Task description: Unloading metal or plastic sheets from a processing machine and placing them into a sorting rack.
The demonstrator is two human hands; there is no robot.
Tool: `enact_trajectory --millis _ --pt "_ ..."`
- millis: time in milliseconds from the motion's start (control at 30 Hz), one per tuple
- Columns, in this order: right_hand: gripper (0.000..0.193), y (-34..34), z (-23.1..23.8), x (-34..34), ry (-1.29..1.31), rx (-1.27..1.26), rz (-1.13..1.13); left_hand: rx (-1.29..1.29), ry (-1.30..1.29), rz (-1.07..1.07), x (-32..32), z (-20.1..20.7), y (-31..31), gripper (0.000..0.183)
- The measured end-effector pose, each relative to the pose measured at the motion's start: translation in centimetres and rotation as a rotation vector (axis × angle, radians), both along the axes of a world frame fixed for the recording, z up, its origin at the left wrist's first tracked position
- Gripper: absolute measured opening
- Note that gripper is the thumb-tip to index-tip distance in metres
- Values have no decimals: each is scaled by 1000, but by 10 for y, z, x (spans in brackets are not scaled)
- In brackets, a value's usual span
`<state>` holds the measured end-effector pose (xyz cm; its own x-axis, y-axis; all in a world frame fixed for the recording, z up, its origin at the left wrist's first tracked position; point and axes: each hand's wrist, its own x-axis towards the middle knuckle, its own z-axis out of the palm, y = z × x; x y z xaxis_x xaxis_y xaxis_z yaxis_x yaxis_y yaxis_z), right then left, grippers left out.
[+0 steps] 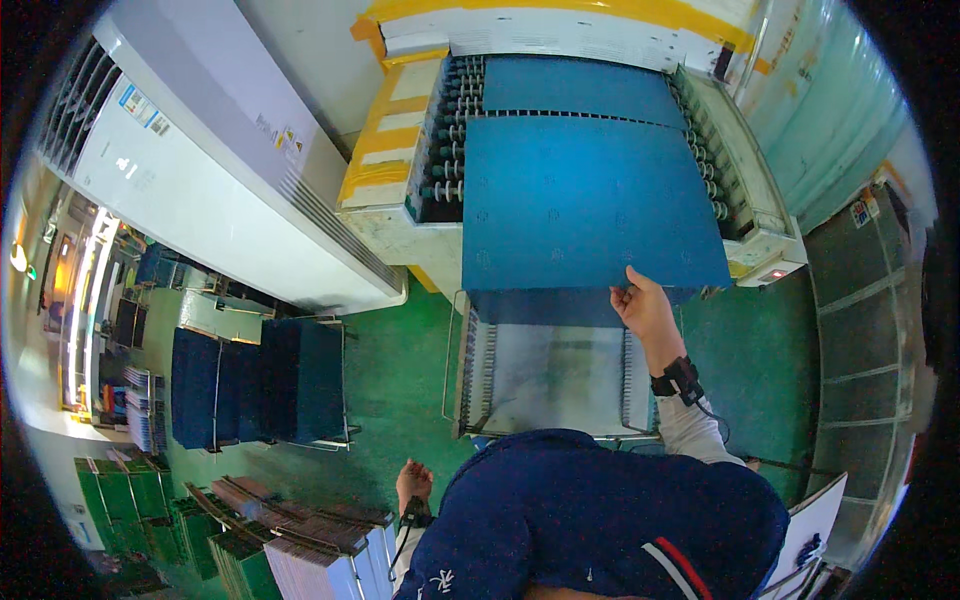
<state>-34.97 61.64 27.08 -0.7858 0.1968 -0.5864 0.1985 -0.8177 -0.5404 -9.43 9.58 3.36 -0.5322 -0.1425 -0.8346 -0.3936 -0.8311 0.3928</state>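
Note:
A large flat blue panel (590, 200) lies over the roller conveyor (447, 190) and sticks out past its near end. My right hand (640, 300) pinches the panel's near edge, right of its middle, with the thumb on top. Farther back on the rollers rests a second blue panel (580, 85). Below the overhanging edge stands a wire rack (465, 375) with slotted, coil-like sides. My left hand (414, 484) hangs low at my left side, away from the panel, its fingers curled in with nothing visible in them.
At the left stands a tall white cabinet unit (240, 180). Racks of dark blue panels (300, 380) are on the green floor (390, 370). Stacked boards (310, 565) stand lower left, close to my left hand. A grey framed screen (865, 380) rises at the right.

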Motion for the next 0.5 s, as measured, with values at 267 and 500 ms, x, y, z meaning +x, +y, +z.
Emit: enact_trajectory --millis 267,500 --pt "16 2 0 -3 47 51 62 -39 -6 -83 4 -2 3 20" --pt "19 1 0 -10 58 57 49 2 -79 22 8 -3 1 21"
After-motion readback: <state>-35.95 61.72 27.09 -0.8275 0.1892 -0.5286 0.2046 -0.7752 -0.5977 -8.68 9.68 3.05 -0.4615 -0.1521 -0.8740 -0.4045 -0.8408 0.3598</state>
